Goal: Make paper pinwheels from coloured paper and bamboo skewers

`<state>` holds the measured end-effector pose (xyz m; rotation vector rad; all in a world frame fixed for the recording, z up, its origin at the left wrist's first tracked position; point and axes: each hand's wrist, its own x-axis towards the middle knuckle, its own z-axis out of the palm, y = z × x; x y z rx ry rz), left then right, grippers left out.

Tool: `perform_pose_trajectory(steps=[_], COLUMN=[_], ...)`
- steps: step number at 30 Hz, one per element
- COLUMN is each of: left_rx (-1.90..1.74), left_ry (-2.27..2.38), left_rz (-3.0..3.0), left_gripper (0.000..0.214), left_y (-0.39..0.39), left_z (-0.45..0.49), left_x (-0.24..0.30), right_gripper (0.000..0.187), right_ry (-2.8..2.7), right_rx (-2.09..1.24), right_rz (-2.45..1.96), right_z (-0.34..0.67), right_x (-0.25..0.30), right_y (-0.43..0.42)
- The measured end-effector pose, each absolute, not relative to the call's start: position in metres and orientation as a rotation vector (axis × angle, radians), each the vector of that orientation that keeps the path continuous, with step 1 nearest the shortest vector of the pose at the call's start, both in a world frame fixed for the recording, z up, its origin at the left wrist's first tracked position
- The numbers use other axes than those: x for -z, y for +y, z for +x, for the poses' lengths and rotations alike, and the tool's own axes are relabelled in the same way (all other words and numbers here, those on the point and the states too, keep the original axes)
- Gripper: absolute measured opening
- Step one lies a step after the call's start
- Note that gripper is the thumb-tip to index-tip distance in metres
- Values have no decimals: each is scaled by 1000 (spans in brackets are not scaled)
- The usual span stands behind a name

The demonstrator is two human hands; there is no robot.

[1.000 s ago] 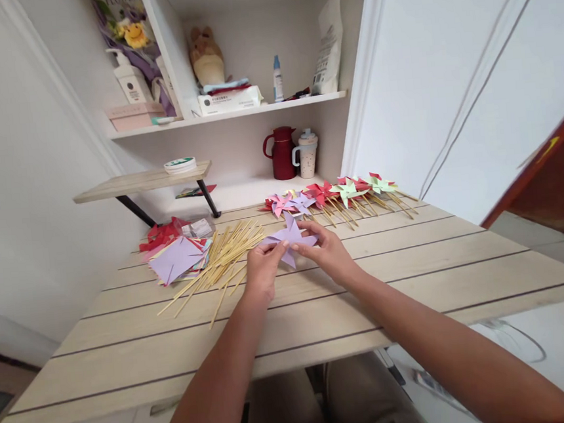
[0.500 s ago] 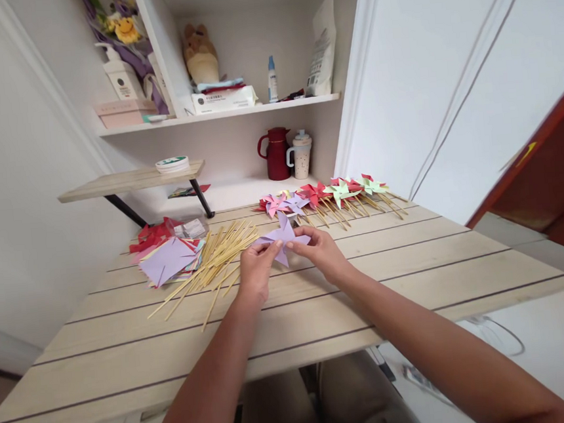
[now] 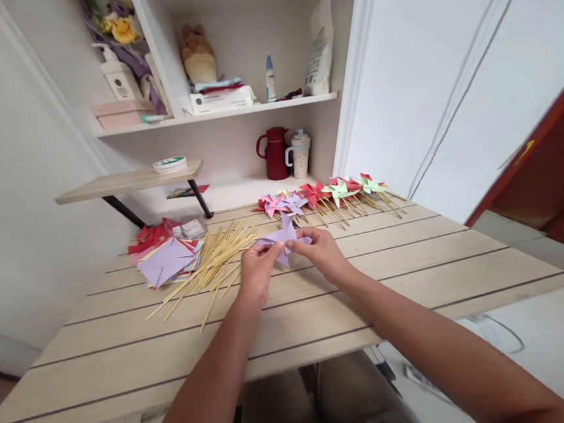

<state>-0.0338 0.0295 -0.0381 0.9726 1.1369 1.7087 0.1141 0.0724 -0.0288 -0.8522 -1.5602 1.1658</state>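
A lilac paper pinwheel (image 3: 283, 236) is held just above the wooden table (image 3: 320, 313) between both my hands. My left hand (image 3: 255, 272) pinches its left side with thumb and fingers closed. My right hand (image 3: 321, 251) pinches the right side, fingers curled over the paper. A loose pile of thin wooden sticks (image 3: 212, 260) lies just left of my left hand. Beyond my hands, a row of finished pinwheels (image 3: 324, 193) on sticks lies in red, pink, lilac and pale green.
A stack of coloured paper squares (image 3: 167, 258) with a lilac sheet on top sits at the left. At the back stand a red jug (image 3: 275, 153) and a speckled cup (image 3: 300, 154). Shelves above hold bottles, boxes and a plush toy (image 3: 196, 54).
My hands and the lilac pinwheel stay almost in place, fingers shifting slightly on the paper. The view has swung a little, so everything sits slightly further left.
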Motion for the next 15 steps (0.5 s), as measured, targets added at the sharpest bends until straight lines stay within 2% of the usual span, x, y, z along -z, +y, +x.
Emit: perform_pose_trajectory(steps=[15], left_rx=[-1702], left_ry=[1150], left_rz=[948], left_gripper=[29], left_y=[29], left_z=[-31], left_x=[38], right_gripper=[31], right_ry=[-1571], right_rx=[-1085], right_rz=[-923], right_z=[113], right_x=[28], right_y=[71])
